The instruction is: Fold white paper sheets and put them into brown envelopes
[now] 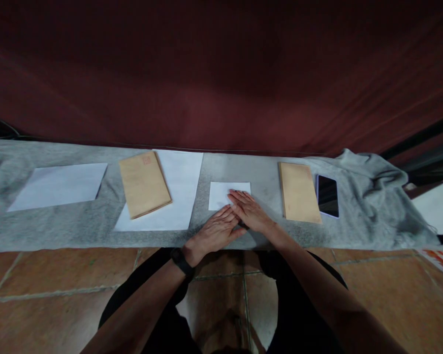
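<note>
A small folded white paper (221, 192) lies on the grey cloth (77, 231) in front of me. Both hands rest flat on its near part, fingers stretched out and pressed down. My left hand (216, 231), with a black watch at the wrist, lies on the paper's near edge. My right hand (249, 210) crosses over the left hand's fingertips and covers the paper's right side. Neither hand grips anything.
To the left lie a brown envelope (143, 183) on a large white sheet (177, 196) and another white sheet (59, 186). To the right lie a second brown envelope (299, 191) and a dark phone (327, 195). A dark red curtain hangs behind; tiled floor lies below.
</note>
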A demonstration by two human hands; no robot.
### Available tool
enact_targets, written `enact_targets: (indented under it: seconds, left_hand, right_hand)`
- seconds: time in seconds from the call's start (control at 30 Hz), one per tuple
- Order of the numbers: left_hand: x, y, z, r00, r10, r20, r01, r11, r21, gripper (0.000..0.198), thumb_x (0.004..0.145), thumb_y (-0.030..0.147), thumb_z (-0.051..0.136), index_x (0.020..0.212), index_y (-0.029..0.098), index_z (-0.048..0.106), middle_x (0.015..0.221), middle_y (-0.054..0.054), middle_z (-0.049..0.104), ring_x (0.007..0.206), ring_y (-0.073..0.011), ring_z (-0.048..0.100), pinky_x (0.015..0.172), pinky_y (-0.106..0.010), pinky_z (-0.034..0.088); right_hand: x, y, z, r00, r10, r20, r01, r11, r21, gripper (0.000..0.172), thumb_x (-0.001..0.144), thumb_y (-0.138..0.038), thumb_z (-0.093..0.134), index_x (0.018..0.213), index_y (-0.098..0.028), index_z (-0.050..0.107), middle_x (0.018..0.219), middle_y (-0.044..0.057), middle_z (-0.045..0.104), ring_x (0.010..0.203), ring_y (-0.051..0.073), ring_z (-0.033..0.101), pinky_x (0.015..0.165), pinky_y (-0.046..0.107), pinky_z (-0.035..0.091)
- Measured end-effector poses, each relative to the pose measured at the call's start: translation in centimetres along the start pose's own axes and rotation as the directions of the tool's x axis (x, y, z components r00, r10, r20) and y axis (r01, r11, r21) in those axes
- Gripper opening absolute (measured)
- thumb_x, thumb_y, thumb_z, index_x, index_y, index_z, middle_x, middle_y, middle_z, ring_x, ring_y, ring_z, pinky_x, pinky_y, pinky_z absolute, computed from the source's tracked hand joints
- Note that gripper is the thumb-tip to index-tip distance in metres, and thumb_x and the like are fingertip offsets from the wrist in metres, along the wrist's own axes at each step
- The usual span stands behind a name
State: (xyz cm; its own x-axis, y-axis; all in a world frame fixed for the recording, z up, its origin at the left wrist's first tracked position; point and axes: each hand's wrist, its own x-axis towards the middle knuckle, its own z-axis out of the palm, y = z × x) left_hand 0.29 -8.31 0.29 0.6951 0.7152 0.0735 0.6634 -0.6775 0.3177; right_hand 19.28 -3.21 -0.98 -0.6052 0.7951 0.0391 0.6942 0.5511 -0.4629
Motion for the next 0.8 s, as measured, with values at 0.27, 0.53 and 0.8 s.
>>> enact_targets:
  seconds: [0.27,0.53,0.8]
  left_hand:
    - [-0.4,-0.6,0.6,0.992,-0.125,0.011,0.125,0.992,0.027,0.066,0.109,0.051,0.020,0.156,0.010,0.040,0.163,-0.015,0.041,0.155,-0.0209,0.030,0.130,-0.041,0.022]
    - [-0.1,-1.6,0.5,0.946,-0.314,-0.081,0.318,0.946,0.057,0.070,0.107,0.053,0.023,0.162,0.010,0.026,0.169,-0.017,0.026,0.159,-0.0255,0.017,0.129,-0.047,0.023]
    - [1.8,-1.8,-0.2,0.852,-0.520,-0.064,0.523,0.839,0.152,0.074,0.107,0.052,0.027,0.160,0.001,0.028,0.169,-0.020,0.023,0.159,-0.0281,0.017,0.130,-0.044,0.018]
  right_hand:
    - [0.9,0.7,0.0,0.996,0.084,-0.002,-0.084,0.992,-0.090,0.060,0.110,-0.047,0.018,0.161,-0.019,0.036,0.170,0.006,0.027,0.158,0.020,0.023,0.131,0.046,0.019]
    - [0.8,2.0,0.5,0.982,0.153,-0.109,-0.170,0.971,-0.170,0.064,0.109,-0.047,0.029,0.164,-0.015,0.026,0.169,0.011,0.025,0.158,0.024,0.022,0.131,0.050,0.017]
    - [0.3,2.3,0.6,0.976,0.158,-0.153,-0.190,0.955,-0.228,0.066,0.108,-0.046,0.034,0.162,-0.009,0.028,0.169,0.014,0.027,0.157,0.026,0.025,0.130,0.048,0.018]
